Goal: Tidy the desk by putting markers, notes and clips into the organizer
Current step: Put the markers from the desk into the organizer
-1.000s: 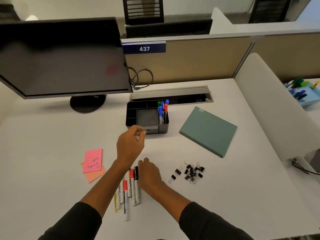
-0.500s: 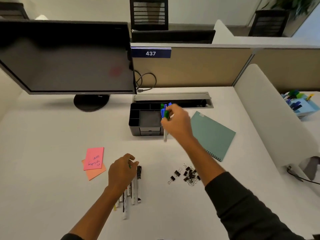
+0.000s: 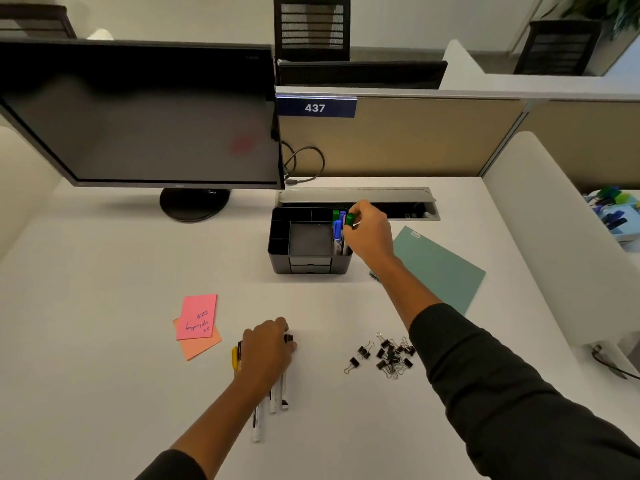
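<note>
Head view: the right hand [image 3: 369, 233] reaches across the white desk [image 3: 104, 341] to the black organizer [image 3: 304, 244] and pinches a green-capped marker [image 3: 349, 220] by its cap end. That marker stands nearly upright in the organizer's right-hand compartment, cap up, its long axis vertical, beside other upright markers [image 3: 337, 226] with blue and green caps. The left hand [image 3: 268, 348] lies on top of the loose markers [image 3: 273, 400] on the desk near the front edge, fingers curled over them; I cannot tell whether it grips one. These loose markers lie flat and side by side, their long axes running from near to far, one black cap showing past the fingers at the far end. Pink and orange notes [image 3: 197, 323] lie to the left of them, overlapping. Black binder clips [image 3: 389, 356] sit in a scattered heap to the right. A teal notebook [image 3: 440, 268] lies right of the organizer, partly under the right forearm.
</note>
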